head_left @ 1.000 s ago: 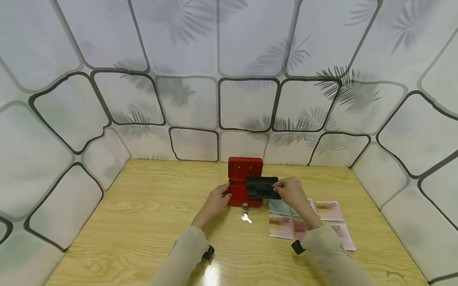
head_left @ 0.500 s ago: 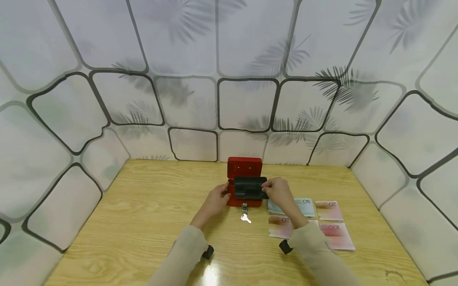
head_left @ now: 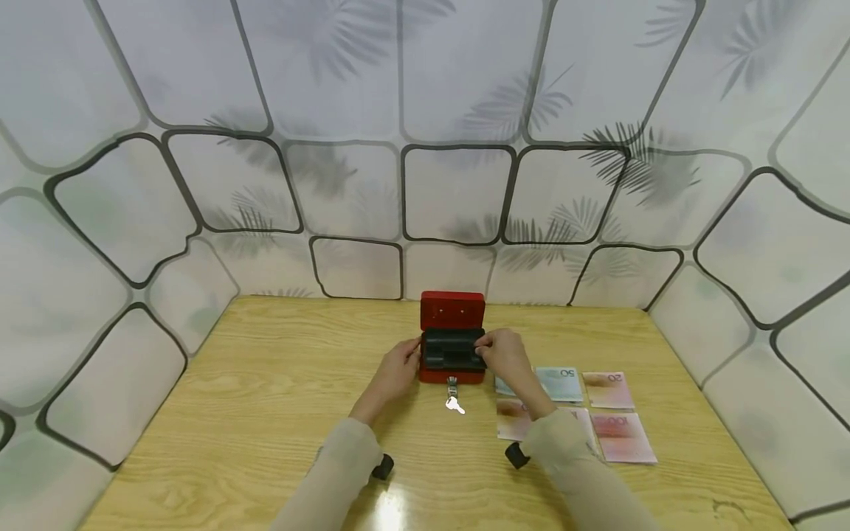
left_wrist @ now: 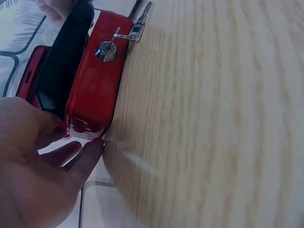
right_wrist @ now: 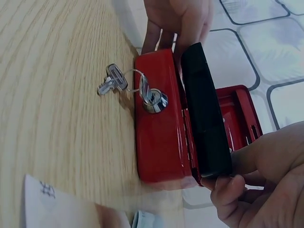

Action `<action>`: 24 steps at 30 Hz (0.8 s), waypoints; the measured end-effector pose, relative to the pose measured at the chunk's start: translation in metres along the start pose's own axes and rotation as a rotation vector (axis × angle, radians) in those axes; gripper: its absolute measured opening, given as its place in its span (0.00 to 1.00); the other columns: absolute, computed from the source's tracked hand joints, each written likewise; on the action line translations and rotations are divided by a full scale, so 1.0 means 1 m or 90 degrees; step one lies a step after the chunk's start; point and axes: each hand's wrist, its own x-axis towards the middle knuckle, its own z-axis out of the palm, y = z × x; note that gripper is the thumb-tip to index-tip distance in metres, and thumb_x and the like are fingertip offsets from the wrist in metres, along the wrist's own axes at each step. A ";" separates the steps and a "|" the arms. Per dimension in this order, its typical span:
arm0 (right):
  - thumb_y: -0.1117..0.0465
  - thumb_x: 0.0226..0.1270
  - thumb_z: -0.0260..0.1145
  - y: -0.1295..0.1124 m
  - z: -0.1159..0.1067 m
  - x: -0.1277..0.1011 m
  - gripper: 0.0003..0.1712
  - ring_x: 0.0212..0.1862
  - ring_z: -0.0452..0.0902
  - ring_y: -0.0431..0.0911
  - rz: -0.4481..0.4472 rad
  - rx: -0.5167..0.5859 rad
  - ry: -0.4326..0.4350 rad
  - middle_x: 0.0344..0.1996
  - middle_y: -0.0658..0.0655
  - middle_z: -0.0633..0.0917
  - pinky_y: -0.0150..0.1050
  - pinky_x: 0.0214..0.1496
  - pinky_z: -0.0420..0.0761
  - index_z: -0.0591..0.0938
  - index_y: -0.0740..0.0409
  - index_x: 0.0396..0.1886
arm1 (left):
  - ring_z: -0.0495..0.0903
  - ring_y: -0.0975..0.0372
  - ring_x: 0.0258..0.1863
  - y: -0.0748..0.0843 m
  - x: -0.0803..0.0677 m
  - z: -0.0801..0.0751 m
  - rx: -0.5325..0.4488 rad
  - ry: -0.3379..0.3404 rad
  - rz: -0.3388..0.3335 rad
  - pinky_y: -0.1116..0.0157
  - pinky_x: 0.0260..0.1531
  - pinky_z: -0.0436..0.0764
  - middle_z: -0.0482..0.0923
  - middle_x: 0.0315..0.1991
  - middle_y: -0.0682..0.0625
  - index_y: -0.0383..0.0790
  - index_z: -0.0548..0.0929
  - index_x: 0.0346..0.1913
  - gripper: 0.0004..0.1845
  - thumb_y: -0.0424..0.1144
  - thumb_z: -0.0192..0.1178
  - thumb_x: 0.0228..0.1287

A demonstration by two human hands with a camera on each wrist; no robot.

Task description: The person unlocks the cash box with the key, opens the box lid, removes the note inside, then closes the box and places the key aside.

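A small red cash box (head_left: 451, 375) stands on the wooden table (head_left: 265, 413) with its lid (head_left: 453, 310) raised. A black insert tray (head_left: 453, 349) sits in the box's opening. My right hand (head_left: 506, 355) pinches the tray's right end, and its fingers (right_wrist: 227, 189) curl round the tray's edge (right_wrist: 204, 109). My left hand (head_left: 397, 366) rests against the left end of the box (left_wrist: 95, 85), its fingers (left_wrist: 83, 154) straight. A key sits in the front lock (right_wrist: 155, 101), and a second key (head_left: 454, 405) lies on the table, joined to it by a ring.
Several banknotes (head_left: 600, 409) lie on the table right of the box, partly under my right forearm. A patterned wall (head_left: 425, 184) closes in the table at the back and both sides. Bare wood stretches left of the box and in front of it.
My right hand has carried the black tray from above the box's right side leftward and down into the box. The left hand has stayed at the box's left end.
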 end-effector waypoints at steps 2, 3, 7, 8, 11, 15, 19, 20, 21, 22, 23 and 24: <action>0.71 0.67 0.70 -0.001 0.002 0.001 0.05 0.28 0.77 0.45 0.012 0.007 -0.002 0.37 0.62 0.90 0.36 0.29 0.76 0.91 0.66 0.38 | 0.71 0.40 0.69 0.000 0.000 0.000 -0.001 0.011 0.006 0.44 0.69 0.70 0.74 0.66 0.31 0.30 0.74 0.72 0.22 0.33 0.49 0.81; 0.71 0.67 0.70 -0.001 0.003 0.001 0.05 0.28 0.77 0.45 0.012 0.006 -0.002 0.37 0.62 0.90 0.36 0.28 0.77 0.91 0.66 0.38 | 0.71 0.40 0.68 0.000 0.000 0.000 -0.003 0.016 0.007 0.44 0.69 0.70 0.75 0.66 0.31 0.31 0.75 0.71 0.21 0.34 0.49 0.81; 0.71 0.66 0.70 -0.001 0.008 0.002 0.05 0.31 0.80 0.47 0.005 -0.003 0.011 0.36 0.61 0.91 0.43 0.36 0.84 0.92 0.65 0.36 | 0.71 0.41 0.69 0.000 0.000 0.000 -0.010 0.023 -0.005 0.45 0.69 0.69 0.75 0.66 0.34 0.34 0.76 0.71 0.22 0.38 0.48 0.83; 0.71 0.65 0.70 -0.001 0.009 0.002 0.05 0.33 0.81 0.47 0.002 -0.006 0.016 0.36 0.61 0.91 0.45 0.40 0.85 0.92 0.65 0.36 | 0.71 0.42 0.69 0.000 0.000 0.000 -0.016 0.020 -0.012 0.45 0.70 0.69 0.75 0.66 0.34 0.34 0.76 0.71 0.22 0.38 0.48 0.83; 0.70 0.65 0.71 -0.002 0.012 0.002 0.04 0.37 0.83 0.49 0.004 -0.001 0.022 0.35 0.60 0.91 0.48 0.45 0.86 0.92 0.64 0.35 | 0.74 0.45 0.66 0.000 0.000 0.000 -0.037 0.014 -0.026 0.45 0.69 0.71 0.76 0.65 0.35 0.34 0.76 0.71 0.22 0.39 0.50 0.82; 0.70 0.66 0.71 -0.001 0.013 0.002 0.04 0.37 0.83 0.49 0.008 0.010 0.017 0.35 0.60 0.91 0.47 0.42 0.86 0.91 0.64 0.35 | 0.75 0.47 0.62 0.000 0.000 0.000 -0.055 0.014 -0.024 0.46 0.67 0.72 0.77 0.63 0.35 0.33 0.76 0.71 0.22 0.37 0.53 0.81; 0.71 0.66 0.71 0.003 0.015 0.001 0.04 0.41 0.84 0.52 -0.002 0.002 0.021 0.37 0.61 0.90 0.49 0.45 0.86 0.92 0.63 0.35 | 0.73 0.44 0.66 0.001 0.001 0.001 -0.054 0.017 -0.020 0.45 0.68 0.71 0.76 0.64 0.34 0.32 0.77 0.70 0.21 0.36 0.54 0.80; 0.71 0.66 0.71 0.004 0.016 0.001 0.04 0.43 0.85 0.53 -0.010 -0.006 0.022 0.37 0.61 0.90 0.50 0.46 0.86 0.92 0.64 0.35 | 0.73 0.44 0.66 0.001 0.001 0.002 -0.054 0.017 -0.019 0.45 0.68 0.71 0.76 0.64 0.33 0.32 0.77 0.70 0.22 0.36 0.54 0.79; 0.71 0.66 0.71 0.005 0.017 0.001 0.04 0.44 0.85 0.54 -0.013 -0.012 0.024 0.38 0.61 0.90 0.51 0.47 0.86 0.92 0.63 0.36 | 0.73 0.43 0.66 0.001 0.001 0.002 -0.050 0.016 -0.017 0.45 0.68 0.71 0.76 0.64 0.33 0.32 0.77 0.69 0.22 0.36 0.54 0.79; 0.71 0.66 0.71 0.006 0.017 0.001 0.04 0.44 0.85 0.55 -0.018 -0.018 0.025 0.38 0.61 0.91 0.51 0.48 0.86 0.92 0.63 0.36 | 0.74 0.43 0.66 0.001 0.001 0.002 -0.047 0.015 -0.015 0.45 0.68 0.72 0.76 0.64 0.33 0.31 0.77 0.69 0.22 0.36 0.54 0.79; 0.70 0.66 0.71 0.006 0.018 0.001 0.04 0.45 0.85 0.55 -0.018 -0.022 0.025 0.38 0.61 0.91 0.52 0.48 0.86 0.92 0.63 0.36 | 0.74 0.43 0.65 0.001 0.002 0.002 -0.045 0.014 -0.014 0.45 0.67 0.72 0.76 0.64 0.32 0.31 0.77 0.69 0.22 0.35 0.54 0.79; 0.70 0.66 0.71 0.007 0.018 0.001 0.04 0.45 0.85 0.55 -0.020 -0.024 0.024 0.38 0.61 0.91 0.52 0.48 0.86 0.92 0.63 0.36 | 0.74 0.43 0.64 0.001 0.002 0.002 -0.043 0.012 -0.013 0.45 0.67 0.72 0.76 0.63 0.32 0.31 0.77 0.69 0.22 0.35 0.55 0.78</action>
